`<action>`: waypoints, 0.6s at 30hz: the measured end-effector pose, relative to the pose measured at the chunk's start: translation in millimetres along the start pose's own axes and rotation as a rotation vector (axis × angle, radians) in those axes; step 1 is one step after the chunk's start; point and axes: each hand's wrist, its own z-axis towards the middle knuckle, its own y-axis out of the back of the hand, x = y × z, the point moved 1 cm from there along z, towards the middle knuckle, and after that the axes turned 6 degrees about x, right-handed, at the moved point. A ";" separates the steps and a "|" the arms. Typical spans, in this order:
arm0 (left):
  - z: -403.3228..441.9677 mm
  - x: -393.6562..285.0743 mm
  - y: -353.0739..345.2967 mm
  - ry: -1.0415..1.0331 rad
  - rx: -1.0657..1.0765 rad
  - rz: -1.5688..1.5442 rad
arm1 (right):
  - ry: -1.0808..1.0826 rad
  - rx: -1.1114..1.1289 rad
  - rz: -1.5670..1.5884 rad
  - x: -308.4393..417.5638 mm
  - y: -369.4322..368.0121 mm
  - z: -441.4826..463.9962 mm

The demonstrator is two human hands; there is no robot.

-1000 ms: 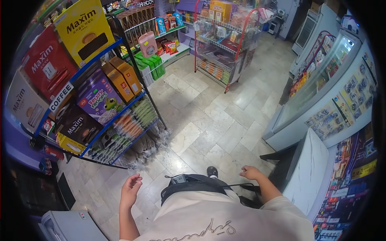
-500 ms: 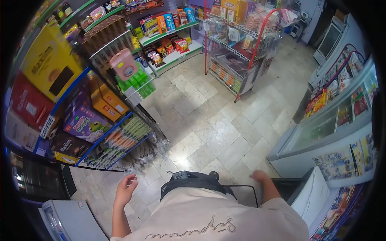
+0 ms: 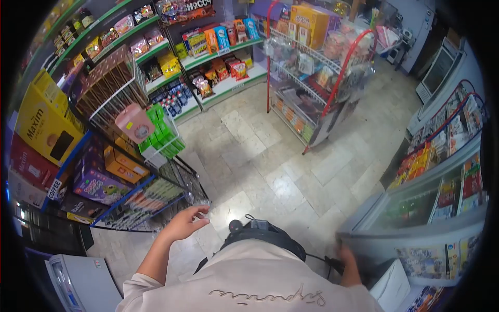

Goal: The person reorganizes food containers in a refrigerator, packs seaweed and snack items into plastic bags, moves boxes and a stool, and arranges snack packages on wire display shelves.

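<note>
My left hand (image 3: 188,222) is raised in front of my waist on the left, fingers slightly bent with the thumb apart, and nothing in it. It is nearest to the coffee rack (image 3: 156,200), whose lower rows hold plastic-wrapped packs. At my right side hangs my right hand (image 3: 347,255), close to the front corner of the glass-topped freezer (image 3: 364,236). Its fingers are blurred and partly hidden, so whether it touches the freezer cannot be seen. A black waist bag (image 3: 262,235) sits at my front.
A red-framed wire rack (image 3: 332,99) with boxes and packets stands ahead on the tiled floor (image 3: 249,151). Snack shelves (image 3: 221,60) line the back wall. To the left, a pink package (image 3: 136,123) and green boxes (image 3: 160,132) hang off the rack. A small grey fridge (image 3: 88,281) stands lower left.
The view has shifted as I moved forward. My left hand has swung up and to the right, toward my front. My right hand has dropped lower, beside the freezer corner.
</note>
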 end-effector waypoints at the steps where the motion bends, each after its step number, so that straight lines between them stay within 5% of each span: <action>1: 12.7 -1.8 6.0 -0.005 0.019 0.008 | -0.017 0.017 -0.171 -29.4 -22.0 0.5; 2: 26.9 -2.8 13.2 -0.010 0.023 -0.002 | -0.146 0.134 -0.190 -37.8 -32.5 -11.0; 3: 43.0 -3.6 21.5 -0.021 0.009 0.002 | 0.026 0.108 -0.036 -127.3 -94.5 27.7; 6: 97.3 -9.1 45.8 -0.082 0.006 -0.007 | -0.310 0.287 -0.075 -92.3 -82.8 -6.6; 12: 260.7 -45.0 101.0 -0.253 0.022 0.004 | -0.424 0.220 -0.037 14.1 -27.5 52.9; 14: 305.9 -76.3 114.7 -0.353 0.039 0.007 | -0.322 0.143 -0.026 58.2 0.3 88.4; 16: 333.8 -117.5 131.2 -0.420 0.031 -0.002 | 0.067 0.027 0.116 92.7 43.1 124.3; 18: 355.1 -150.3 149.8 -0.513 0.088 -0.049 | 0.026 -0.093 0.101 168.1 96.8 148.8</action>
